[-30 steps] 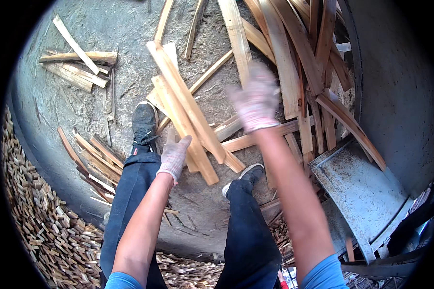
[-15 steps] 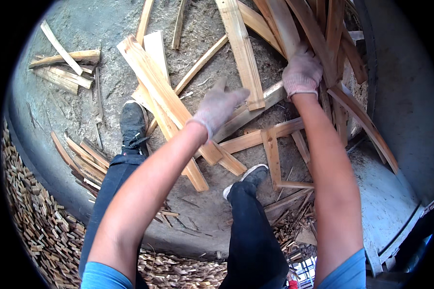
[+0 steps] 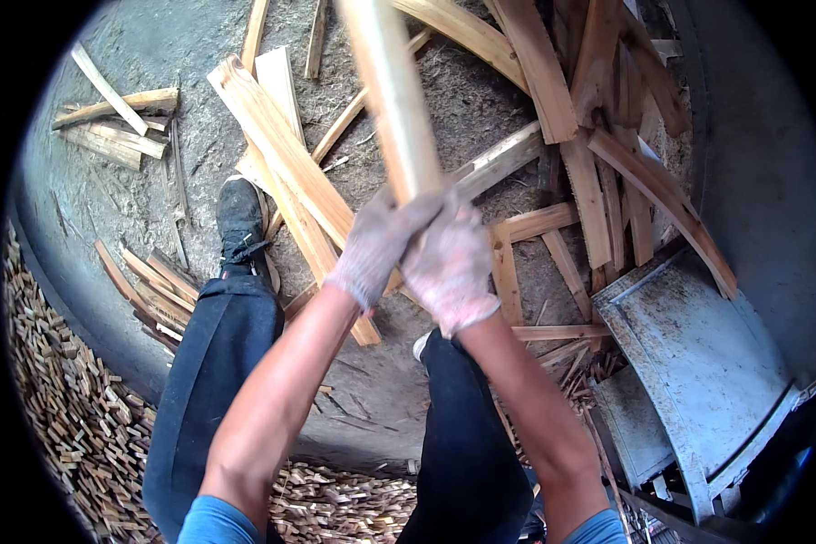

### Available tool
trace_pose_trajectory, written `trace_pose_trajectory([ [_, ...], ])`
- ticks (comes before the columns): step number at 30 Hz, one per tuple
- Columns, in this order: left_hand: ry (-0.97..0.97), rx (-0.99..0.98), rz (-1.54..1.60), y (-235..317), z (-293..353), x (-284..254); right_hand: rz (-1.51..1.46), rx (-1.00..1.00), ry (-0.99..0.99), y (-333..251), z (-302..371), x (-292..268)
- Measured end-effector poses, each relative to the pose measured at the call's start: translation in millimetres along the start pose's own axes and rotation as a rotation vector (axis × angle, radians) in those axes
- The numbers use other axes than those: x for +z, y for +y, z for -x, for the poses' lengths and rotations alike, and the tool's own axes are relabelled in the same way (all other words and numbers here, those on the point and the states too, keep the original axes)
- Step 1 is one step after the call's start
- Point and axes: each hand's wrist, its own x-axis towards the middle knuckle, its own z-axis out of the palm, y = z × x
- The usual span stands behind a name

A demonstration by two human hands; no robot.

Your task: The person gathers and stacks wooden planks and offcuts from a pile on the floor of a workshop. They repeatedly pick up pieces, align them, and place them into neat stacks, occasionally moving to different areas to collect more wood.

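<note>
A long pale wooden board, smeared by motion, rises away from me toward the top edge, and both my hands meet at its near end. My left hand, in a whitish knit work glove, is closed at the left side of that end. Beside it, touching it, my right hand in a matching glove with a pinkish cuff is wrapped on the same end. The fingertips are partly hidden and blurred. Just left of the hands, crossed wooden planks lie on the ground.
A heap of curved slabs leans at the upper right. Below it stands a grey metal machine housing. Short offcuts lie at the far left. Many small wood blocks are piled beyond the left rim. My shoe stands beside the planks.
My right hand has come from the heap at right to the middle, bringing a board. My left hand, earlier open above the planks, has closed on the board's near end.
</note>
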Motion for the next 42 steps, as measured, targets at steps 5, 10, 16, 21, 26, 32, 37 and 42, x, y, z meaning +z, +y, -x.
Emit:
trace_pose_trajectory([
  [5, 0.357, -0.067, -0.167, -51.4, 68.6, -28.6, -0.071, -0.286, -0.229, -5.4, 51.7, -11.0],
  [10, 0.417, -0.041, 0.015, -105.8, 64.4, -70.5, 0.650, -0.178, 0.388, 84.6, -9.9, -134.9],
  [16, 0.726, 0.173, -0.729, -110.7, 70.9, -41.2, 0.853, 0.001, 0.085, 187.5, -57.3, -205.6],
  [21, 0.212, 0.132, -0.511, -86.6, 88.7, -16.4, 0.023, -0.099, -0.147, 99.5, -16.7, -137.0],
  [26, -0.100, 0.139, -0.393, -69.7, 67.5, 2.6, -0.369, -0.237, -0.347, -19.2, 15.9, -45.2],
  [32, 0.478, 0.157, -0.038, -63.5, 62.5, -48.0, -0.943, -0.014, 0.348, 14.4, 20.9, 12.9],
  [37, 0.658, 0.055, -0.293, -78.5, 40.7, -91.9, 0.222, 0.576, 0.345, 174.2, 58.3, 61.5],
  [42, 0.782, 0.028, -0.508, -95.1, 35.9, -85.9, -0.045, 0.464, -0.025, 217.9, 67.7, 54.4],
])
